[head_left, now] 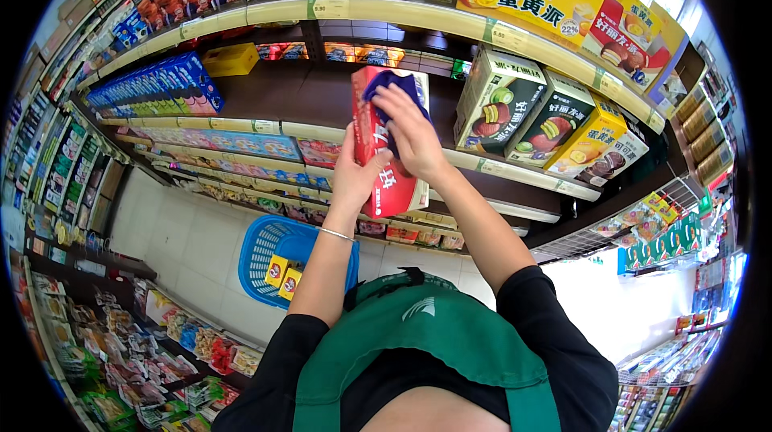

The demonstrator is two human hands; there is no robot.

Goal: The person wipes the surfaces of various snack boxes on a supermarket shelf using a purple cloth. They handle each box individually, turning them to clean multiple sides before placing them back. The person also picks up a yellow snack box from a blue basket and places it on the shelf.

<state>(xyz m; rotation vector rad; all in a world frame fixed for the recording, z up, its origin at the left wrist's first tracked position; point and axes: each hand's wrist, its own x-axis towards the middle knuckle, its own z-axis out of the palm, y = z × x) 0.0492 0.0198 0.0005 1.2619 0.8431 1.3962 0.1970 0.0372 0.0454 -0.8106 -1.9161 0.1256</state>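
Note:
A red and white snack box [395, 190] is held up in front of a shelf. My left hand [359, 169] grips its lower left side, thumb across the printed face. In my right hand [410, 130] is a dark blue cloth [395, 83], pressed flat against the upper part of the box. The cloth and fingers cover much of that face. Behind the box runs a brown shelf board [289, 91] with a pale price rail. To the right on the same shelf level stand a white and green pie box [499, 100] and a darker green one [550, 118].
A blue plastic basket [256, 263] with small yellow boxes [283, 272] stands on the tiled floor [193, 239]. Blue boxes [163, 88] line the shelf at left. The upper shelf's price rail [410, 9] juts out above. Another stocked rack [120, 341] is at lower left.

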